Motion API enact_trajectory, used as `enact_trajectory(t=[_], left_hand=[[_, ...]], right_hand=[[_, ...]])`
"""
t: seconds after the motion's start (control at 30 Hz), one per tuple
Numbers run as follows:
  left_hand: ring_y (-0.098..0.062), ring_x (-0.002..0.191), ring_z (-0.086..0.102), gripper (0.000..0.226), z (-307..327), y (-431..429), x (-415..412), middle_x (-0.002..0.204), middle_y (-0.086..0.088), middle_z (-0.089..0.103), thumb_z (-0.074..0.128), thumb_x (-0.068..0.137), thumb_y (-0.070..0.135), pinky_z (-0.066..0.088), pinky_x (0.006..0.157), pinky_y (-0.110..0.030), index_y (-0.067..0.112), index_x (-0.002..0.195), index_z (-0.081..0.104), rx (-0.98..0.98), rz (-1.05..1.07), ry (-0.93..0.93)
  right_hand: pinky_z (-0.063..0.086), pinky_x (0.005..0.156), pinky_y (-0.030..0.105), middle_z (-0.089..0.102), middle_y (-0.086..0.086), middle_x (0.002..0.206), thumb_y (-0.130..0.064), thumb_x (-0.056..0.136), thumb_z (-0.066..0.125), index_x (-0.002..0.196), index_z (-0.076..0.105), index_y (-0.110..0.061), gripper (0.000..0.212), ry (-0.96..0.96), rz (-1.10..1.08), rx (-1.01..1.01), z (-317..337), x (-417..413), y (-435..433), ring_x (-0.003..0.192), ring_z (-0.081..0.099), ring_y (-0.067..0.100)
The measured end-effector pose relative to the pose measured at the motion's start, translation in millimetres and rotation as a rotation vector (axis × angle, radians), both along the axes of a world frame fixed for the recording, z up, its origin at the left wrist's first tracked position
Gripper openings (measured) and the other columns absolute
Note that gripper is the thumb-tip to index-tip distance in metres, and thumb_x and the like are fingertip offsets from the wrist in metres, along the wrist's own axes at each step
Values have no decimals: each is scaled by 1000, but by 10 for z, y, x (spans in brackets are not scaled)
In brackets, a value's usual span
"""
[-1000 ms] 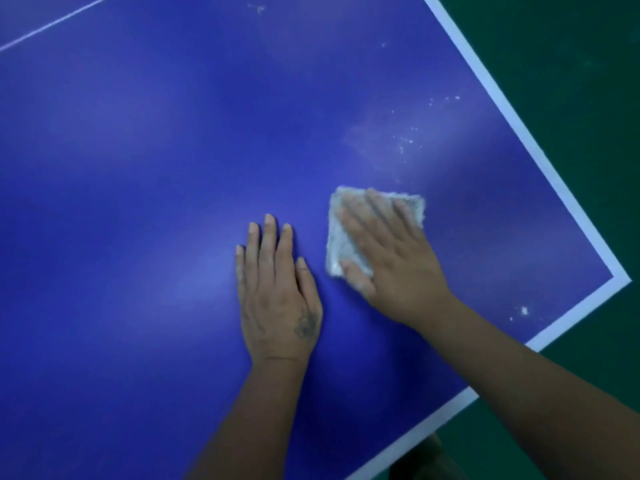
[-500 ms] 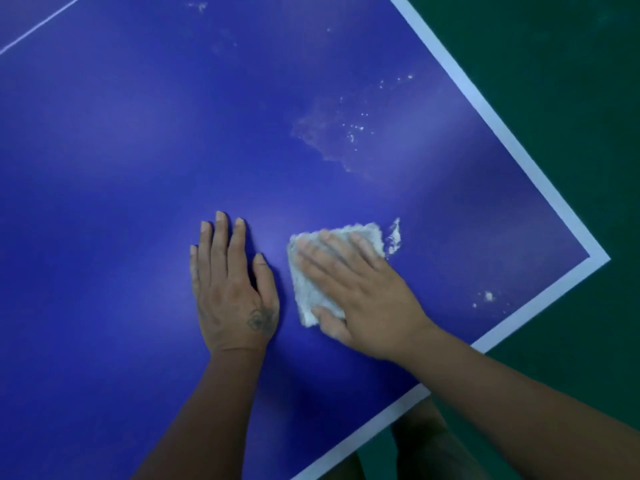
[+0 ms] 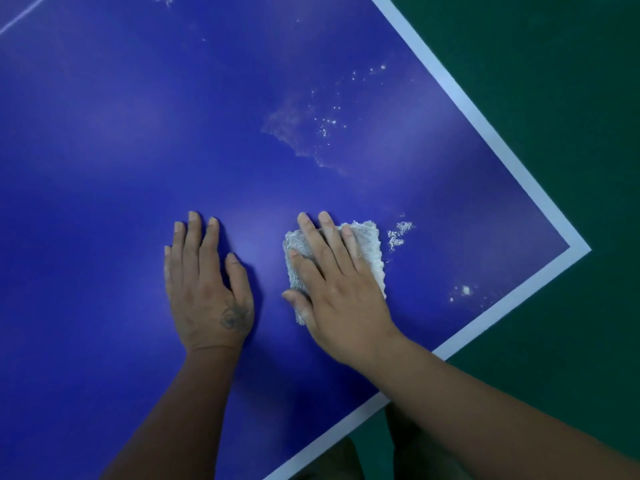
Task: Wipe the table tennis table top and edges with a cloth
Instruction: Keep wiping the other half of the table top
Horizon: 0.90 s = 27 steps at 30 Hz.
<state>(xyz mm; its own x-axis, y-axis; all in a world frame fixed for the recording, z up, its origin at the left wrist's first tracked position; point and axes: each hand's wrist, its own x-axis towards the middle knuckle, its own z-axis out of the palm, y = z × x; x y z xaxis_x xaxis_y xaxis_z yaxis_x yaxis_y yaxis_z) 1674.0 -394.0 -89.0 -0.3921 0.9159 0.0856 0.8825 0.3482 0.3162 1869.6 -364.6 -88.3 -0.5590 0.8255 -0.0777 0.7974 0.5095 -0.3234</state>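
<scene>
White cloth (image 3: 367, 249) half hidden under flat right hand (image 3: 343, 303), left hand (image 3: 207, 292) fingers straight on blue table (image 3: 104, 133)

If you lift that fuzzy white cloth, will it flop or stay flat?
Probably flop: the cloth looks soft and fluffy, with ragged edges. Pressed flat under the right hand, it likely slides easily on the smooth table.
</scene>
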Motion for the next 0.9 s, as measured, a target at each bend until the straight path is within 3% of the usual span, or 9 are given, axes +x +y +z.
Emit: enact_trajectory(t=[0.17, 0.37, 0.47, 0.53, 0.67, 0.7, 0.83, 0.9], left_hand=[[-34, 166, 25, 50, 49, 47, 116, 173, -14, 37, 46, 111, 15, 22, 133, -59, 1, 159, 49, -8, 49, 12], [-27, 169, 13, 55, 48, 320, 882, 179, -7, 25, 39, 113, 21, 10, 137, -50, 9, 166, 38, -13, 26, -71], [-29, 169, 12, 57, -25, 299, 996, 180, -7, 23, 38, 112, 26, 12, 137, -54, 11, 167, 38, -62, 19, -11], [-29, 169, 13, 57, -59, 286, 966, 180, -7, 24, 40, 112, 27, 14, 136, -55, 11, 167, 39, -63, 21, 11], [-29, 169, 13, 58, -72, 297, 984, 179, -8, 25, 42, 111, 28, 15, 135, -57, 10, 166, 40, -53, 19, 17], [-30, 169, 14, 58, -75, 298, 986, 179, -9, 26, 42, 111, 29, 16, 135, -58, 9, 166, 40, -54, 20, 19], [-30, 168, 16, 57, -81, 296, 977, 178, -9, 29, 44, 110, 28, 17, 135, -58, 9, 164, 43, -36, 17, 12], [-29, 168, 16, 57, -92, 297, 972, 178, -9, 29, 44, 110, 29, 16, 135, -57, 9, 164, 43, -34, 21, 13]], right_hand=[[15, 134, 54, 17, 10, 179, -48, 115, 41, 169, 33, -18, 62, 13, 140, 73, -69, 345, 48, 167, 10, 32], [4, 131, 68, 15, -2, 180, -41, 116, 24, 172, 21, -25, 59, -132, -208, 157, -109, 863, 599, 167, 6, 37], [11, 132, 63, 14, 4, 180, -40, 115, 31, 172, 22, -23, 60, -76, 98, 118, -106, 832, 419, 166, 7, 38], [15, 133, 60, 16, 7, 180, -41, 115, 38, 171, 27, -24, 60, -29, 167, 108, -108, 1001, 540, 167, 8, 36], [10, 135, 56, 9, 11, 180, -50, 114, 32, 172, 17, -12, 71, -87, -340, 76, -97, 1346, 926, 167, 1, 33], [9, 135, 56, 7, 11, 181, -50, 114, 32, 172, 14, -10, 73, -101, -357, 70, -104, 1324, 890, 167, 0, 34], [14, 134, 56, 15, 9, 180, -49, 112, 40, 171, 21, -10, 73, -63, 118, 76, -119, 1286, 567, 167, 10, 32], [11, 134, 56, 20, 8, 179, -49, 112, 41, 170, 24, -11, 71, -99, 125, 134, -133, 1505, 765, 166, 15, 31]])
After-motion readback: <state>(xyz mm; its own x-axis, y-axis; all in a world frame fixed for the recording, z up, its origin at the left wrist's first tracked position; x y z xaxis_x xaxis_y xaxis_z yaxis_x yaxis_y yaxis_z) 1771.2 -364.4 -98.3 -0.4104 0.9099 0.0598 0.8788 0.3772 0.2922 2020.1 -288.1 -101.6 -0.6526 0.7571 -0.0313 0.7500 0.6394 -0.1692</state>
